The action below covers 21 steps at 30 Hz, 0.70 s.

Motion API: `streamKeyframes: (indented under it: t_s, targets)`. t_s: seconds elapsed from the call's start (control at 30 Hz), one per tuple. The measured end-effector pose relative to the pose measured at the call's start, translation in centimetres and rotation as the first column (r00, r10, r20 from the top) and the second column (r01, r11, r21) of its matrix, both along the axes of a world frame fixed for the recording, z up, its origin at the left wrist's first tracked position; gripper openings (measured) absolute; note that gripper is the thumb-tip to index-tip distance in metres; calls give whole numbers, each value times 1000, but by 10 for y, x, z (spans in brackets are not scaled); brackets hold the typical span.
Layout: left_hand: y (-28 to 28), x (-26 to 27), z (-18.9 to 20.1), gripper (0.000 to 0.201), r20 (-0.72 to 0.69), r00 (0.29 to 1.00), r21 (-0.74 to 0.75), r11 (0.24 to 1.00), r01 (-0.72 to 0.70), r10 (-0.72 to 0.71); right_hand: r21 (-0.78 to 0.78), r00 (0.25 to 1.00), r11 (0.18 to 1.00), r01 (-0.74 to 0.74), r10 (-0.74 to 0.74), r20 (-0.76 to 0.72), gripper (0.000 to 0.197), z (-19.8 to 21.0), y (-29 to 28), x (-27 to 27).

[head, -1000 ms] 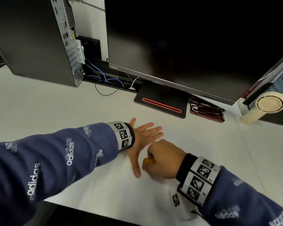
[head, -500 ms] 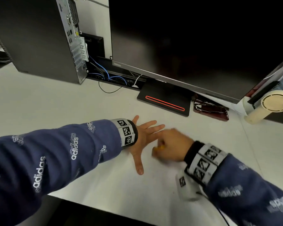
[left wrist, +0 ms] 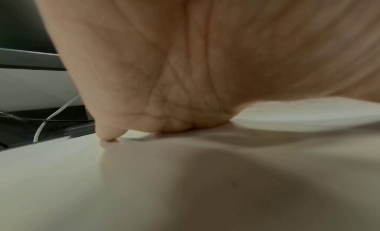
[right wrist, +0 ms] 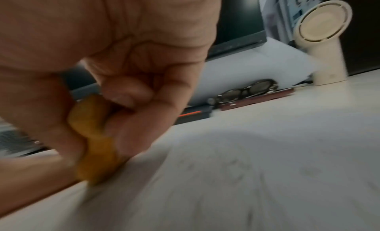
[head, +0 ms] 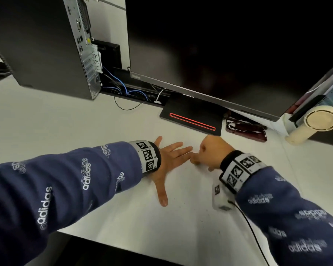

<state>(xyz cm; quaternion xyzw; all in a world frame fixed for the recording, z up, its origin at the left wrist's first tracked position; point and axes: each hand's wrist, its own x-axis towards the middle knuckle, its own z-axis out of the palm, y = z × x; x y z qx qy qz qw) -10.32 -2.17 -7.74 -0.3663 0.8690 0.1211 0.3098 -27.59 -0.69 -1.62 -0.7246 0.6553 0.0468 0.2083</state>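
My left hand (head: 169,160) lies flat on the white desk (head: 65,120), palm down, fingers spread and thumb pointing toward me. In the left wrist view its palm (left wrist: 185,63) presses on the desk surface. My right hand (head: 210,152) is curled just right of the left fingertips and grips a small orange-yellow lump (right wrist: 92,137), perhaps an eraser, whose lower end touches the desk. In the head view that orange lump is hidden inside the fist.
A black monitor (head: 229,45) on a base with a red stripe (head: 192,121) stands behind the hands. A computer tower (head: 46,45) with cables is at back left. Glasses on a dark red case (head: 246,129) and a cream desk fan (head: 315,121) sit at right.
My right hand has moved away from me and rightward, from beside the left thumb to beyond the left fingertips, still gripping the orange lump. The left hand stays flat in place.
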Motion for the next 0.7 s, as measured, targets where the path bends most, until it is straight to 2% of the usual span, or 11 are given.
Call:
streamKeyframes:
  t_s: [0.07, 0.17, 0.23, 0.37, 0.5, 0.7]
  targets:
    - [1, 0, 2, 170, 1, 1000, 5, 1000, -11, 11, 1, 994, 994, -105, 105, 19, 30, 1, 23, 14]
    - [0, 4, -1, 171, -35, 999, 13, 999, -30, 30, 83, 959, 959, -271, 262, 111, 47, 2, 74, 41]
    - [1, 5, -1, 171, -44, 999, 6, 1000, -23, 23, 78, 950, 949, -307, 300, 87, 41, -8, 79, 39]
    - [0, 2, -1, 172, 2, 1000, -10, 1000, -11, 11, 1, 977, 985, -174, 172, 123, 32, -11, 57, 9]
    - [8, 1, 4, 167, -16, 998, -17, 998, -57, 57, -41, 999, 998, -45, 46, 23, 36, -16, 63, -26]
    - [41, -7, 20, 151, 30, 991, -53, 991, -126, 128, -47, 999, 999, 22, -21, 26, 32, -29, 82, -61]
